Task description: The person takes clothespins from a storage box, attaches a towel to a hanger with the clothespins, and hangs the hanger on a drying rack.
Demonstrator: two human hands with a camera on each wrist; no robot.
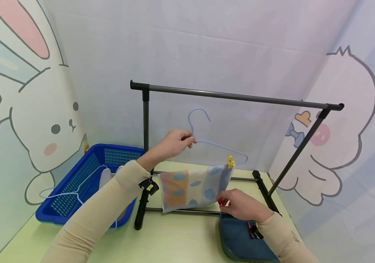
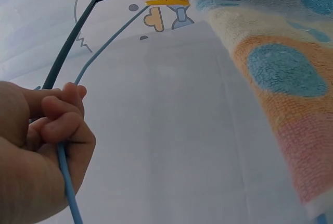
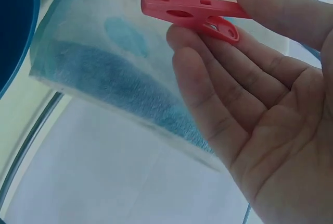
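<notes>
My left hand (image 1: 175, 143) grips a light blue wire hanger (image 1: 221, 146) just under its hook, in front of the rack. From the hanger's right end hangs a small towel (image 1: 187, 188) with colour bands and blue spots, fastened at one corner by a yellow clothespin (image 1: 230, 162). The towel's other end droops to the left. My right hand (image 1: 244, 204) is by the towel's lower right side, pinching a red clothespin (image 3: 197, 11) between thumb and fingers. In the right wrist view this clothespin appears in front of the towel, not clipped on it.
A black and grey drying rack (image 1: 240, 96) stands on the pale table. On the left, a blue basket (image 1: 121, 146) contains another blue hanger (image 1: 65, 194) and whitish cloth. Below my right hand lies a dark blue bin (image 1: 236, 244) with a red clothespin inside.
</notes>
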